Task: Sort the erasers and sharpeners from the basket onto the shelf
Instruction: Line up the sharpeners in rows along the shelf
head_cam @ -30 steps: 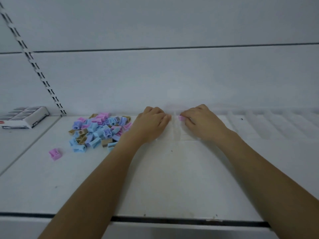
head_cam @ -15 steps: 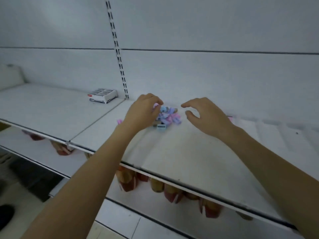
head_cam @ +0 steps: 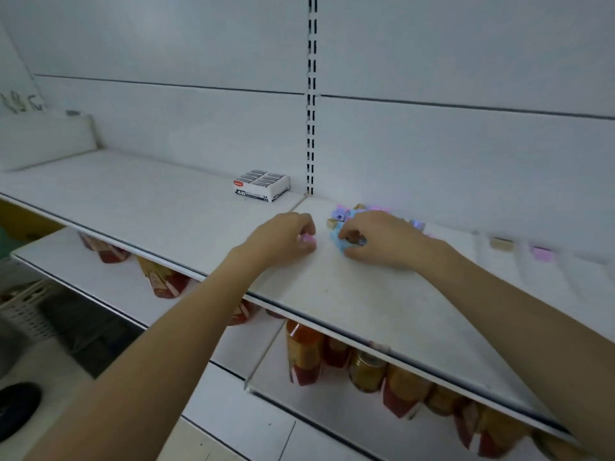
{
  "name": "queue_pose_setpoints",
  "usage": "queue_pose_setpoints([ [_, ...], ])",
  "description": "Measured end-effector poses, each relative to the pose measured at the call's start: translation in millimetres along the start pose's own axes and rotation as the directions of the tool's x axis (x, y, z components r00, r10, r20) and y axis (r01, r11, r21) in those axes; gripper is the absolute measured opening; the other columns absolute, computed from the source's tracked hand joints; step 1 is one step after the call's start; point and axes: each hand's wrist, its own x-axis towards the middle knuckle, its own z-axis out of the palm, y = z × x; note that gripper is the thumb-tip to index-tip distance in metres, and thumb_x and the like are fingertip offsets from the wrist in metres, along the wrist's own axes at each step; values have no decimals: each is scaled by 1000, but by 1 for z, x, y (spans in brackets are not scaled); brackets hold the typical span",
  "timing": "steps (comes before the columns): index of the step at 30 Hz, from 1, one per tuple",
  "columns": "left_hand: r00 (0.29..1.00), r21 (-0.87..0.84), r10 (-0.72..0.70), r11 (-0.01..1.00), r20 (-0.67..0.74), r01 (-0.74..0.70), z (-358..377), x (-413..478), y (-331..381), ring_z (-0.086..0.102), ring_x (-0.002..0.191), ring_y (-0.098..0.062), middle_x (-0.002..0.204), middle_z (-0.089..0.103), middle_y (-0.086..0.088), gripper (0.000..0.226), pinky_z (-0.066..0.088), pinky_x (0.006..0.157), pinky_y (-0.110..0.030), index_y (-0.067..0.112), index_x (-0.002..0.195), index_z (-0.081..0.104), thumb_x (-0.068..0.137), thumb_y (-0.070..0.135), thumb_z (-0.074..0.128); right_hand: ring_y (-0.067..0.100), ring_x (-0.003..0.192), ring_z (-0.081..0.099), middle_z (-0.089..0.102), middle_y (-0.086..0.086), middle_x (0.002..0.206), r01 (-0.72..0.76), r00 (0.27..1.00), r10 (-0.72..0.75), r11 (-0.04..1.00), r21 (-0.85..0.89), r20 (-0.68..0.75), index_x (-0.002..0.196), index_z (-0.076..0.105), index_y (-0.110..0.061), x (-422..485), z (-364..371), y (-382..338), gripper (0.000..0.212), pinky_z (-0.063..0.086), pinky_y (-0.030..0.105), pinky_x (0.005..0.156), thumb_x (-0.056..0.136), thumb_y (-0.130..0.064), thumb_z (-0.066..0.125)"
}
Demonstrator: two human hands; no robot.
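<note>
A pile of small pink, blue, purple and tan sharpeners [head_cam: 346, 214] lies on the white shelf [head_cam: 186, 211] near the slotted upright. My right hand [head_cam: 376, 239] rests on the front of the pile, fingers curled around blue sharpeners [head_cam: 336, 235]. My left hand [head_cam: 283, 236] sits just left of the pile and pinches a pink sharpener [head_cam: 309, 239] at the shelf surface. Further right on the shelf, apart from the pile, lie a tan sharpener [head_cam: 502, 243] and a pink sharpener [head_cam: 543, 252], both blurred. A boxed pack of erasers [head_cam: 261, 186] stands behind my left hand.
A white basket [head_cam: 25, 307] is at the lower left, beside the floor. Bottles and packets [head_cam: 306, 354] fill the shelf below. A black slotted upright [head_cam: 311, 94] runs up the back wall. A white block [head_cam: 43, 138] sits at the far left of the shelf.
The view has swung left and down. Both hands have come down onto the shelf: the right onto the sharpener pile, the left onto a pink sharpener beside it.
</note>
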Motion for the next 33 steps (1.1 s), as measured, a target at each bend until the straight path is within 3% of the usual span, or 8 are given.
queue_pose_setpoints([
  [3, 992, -90, 124, 988, 11, -122, -6, 11, -23, 49, 81, -14, 108, 57, -7, 22, 43, 80, -27, 12, 110, 56, 89, 14, 50, 11, 83, 44, 48, -13, 76, -95, 995, 95, 995, -14, 25, 108, 62, -20, 17, 5, -11, 24, 34, 22, 69, 85, -21, 55],
  [6, 977, -254, 212, 945, -11, -208, -13, 20, -44, 53, 68, -11, 105, 51, -6, 27, 37, 67, -13, 12, 116, 55, 91, 8, 48, 12, 80, 41, 40, -13, 63, -165, 986, 165, 986, 5, 1, 89, 63, -24, 31, 8, -24, 13, 36, 26, 63, 83, -17, 53],
  [13, 970, -539, 241, 813, -31, -220, -15, 39, -74, 57, 71, -11, 95, 57, 3, 20, 44, 71, -12, 18, 92, 55, 82, 2, 61, 17, 85, 51, 46, 1, 89, -298, 922, 333, 935, 191, -195, 102, 67, -13, 45, 10, -43, 20, 41, 31, 79, 83, -11, 62],
  [15, 971, -619, 238, 762, -3, -188, -14, 44, -78, 62, 73, -13, 90, 59, 4, 21, 48, 75, -24, 21, 85, 50, 84, 3, 60, 16, 84, 50, 43, 0, 92, -300, 910, 352, 924, 238, -221, 101, 67, -13, 48, 13, -45, 19, 41, 24, 76, 82, -12, 65],
  [18, 972, -745, 233, 652, 22, -140, -18, 51, -81, 65, 71, -5, 90, 64, 4, 23, 51, 71, -19, 22, 83, 47, 88, 2, 57, 6, 78, 45, 41, -4, 91, -239, 902, 333, 915, 325, -274, 100, 69, -14, 55, 17, -48, 19, 34, 5, 68, 81, -9, 67],
  [21, 976, -770, 217, 626, 15, -127, -25, 55, -81, 64, 86, -7, 97, 65, -2, 20, 50, 78, -15, 19, 85, 51, 85, 2, 61, -4, 75, 44, 44, -10, 88, -207, 900, 316, 916, 343, -302, 105, 67, -18, 62, 19, -50, 25, 33, 1, 69, 82, -8, 66],
  [24, 974, -767, 226, 626, 7, -140, -31, 62, -82, 60, 80, -3, 98, 64, -2, 20, 48, 73, -8, 10, 95, 57, 81, -2, 65, 4, 82, 50, 54, -3, 95, -189, 880, 336, 896, 401, -335, 111, 61, -15, 65, 19, -51, 33, 36, 1, 70, 80, -5, 66],
  [33, 945, -729, 324, 637, -44, -252, -27, 74, -60, 59, 68, -10, 86, 64, 1, 18, 48, 68, -21, 22, 80, 57, 80, 9, 69, 1, 82, 53, 56, -12, 95, -238, 822, 407, 881, 409, -398, 110, 60, -12, 39, 17, -52, 29, 37, 1, 72, 82, -4, 62],
])
